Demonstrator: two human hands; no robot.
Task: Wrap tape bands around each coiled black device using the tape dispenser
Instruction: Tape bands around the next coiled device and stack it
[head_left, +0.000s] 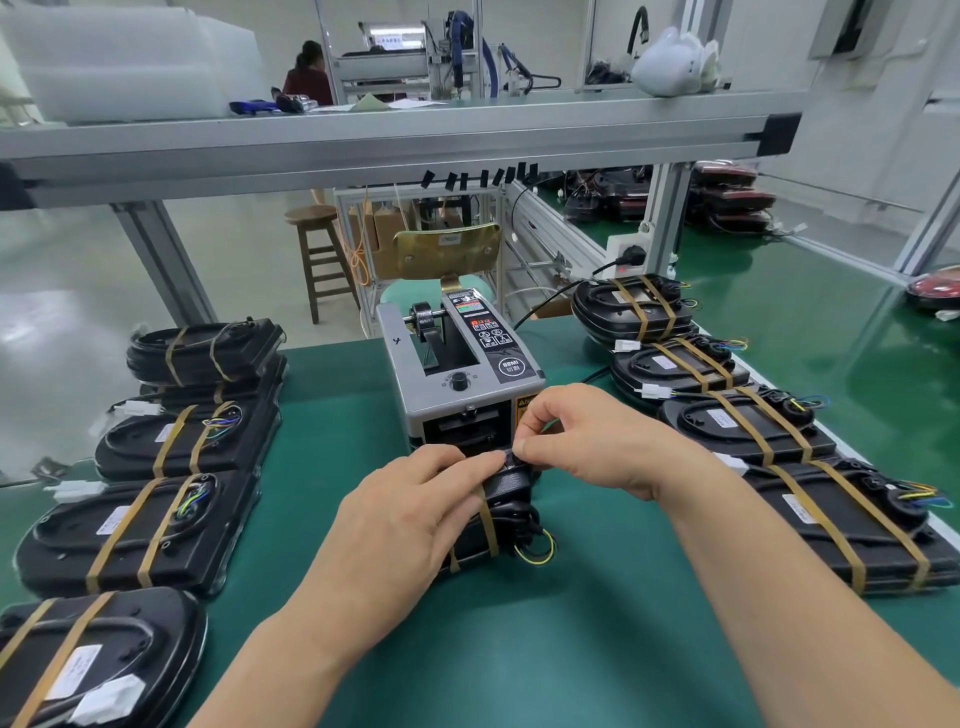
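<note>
Head view: a coiled black device with one tan tape band and a yellow-green wire loop stands on edge on the green tabletop, just before the grey tape dispenser. The left hand grips its side; the right hand pinches its top. Rows of banded black devices lie either side.
</note>
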